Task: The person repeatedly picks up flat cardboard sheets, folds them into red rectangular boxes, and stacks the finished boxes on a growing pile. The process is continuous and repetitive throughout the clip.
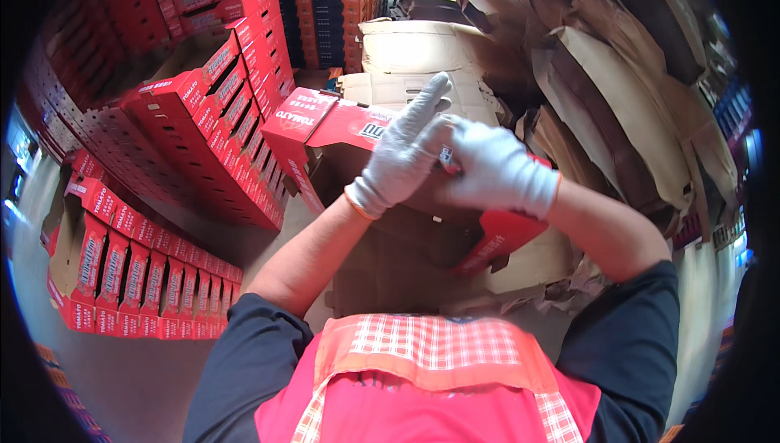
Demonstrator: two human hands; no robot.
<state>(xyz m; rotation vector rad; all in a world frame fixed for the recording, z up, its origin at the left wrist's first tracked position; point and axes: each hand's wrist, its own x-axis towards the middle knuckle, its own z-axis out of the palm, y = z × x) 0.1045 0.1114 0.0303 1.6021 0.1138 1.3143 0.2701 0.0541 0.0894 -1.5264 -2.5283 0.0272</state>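
Note:
Both my hands wear pale grey knitted gloves and meet above a red printed cardboard carton (331, 128). My left hand (400, 155) has its fingers stretched out, pointing away from me. Against its thumb side, my right hand (497, 168) is closed, its fingers curled toward the left glove. A small red and white patch shows between the hands; whether my right hand holds it is unclear. Open at the top, the carton shows a shaded brown inside, and the hands and forearms hide part of it. Its red near-right corner (505, 240) shows below my right wrist.
Tall stacks of red cartons (213, 110) rise on the left, with a lower row of them (146, 280) nearer me. Flattened brown cardboard (443, 49) lies beyond the carton, and more leans in heaps (617, 118) at the right. Dark and orange crates (329, 12) stand far back.

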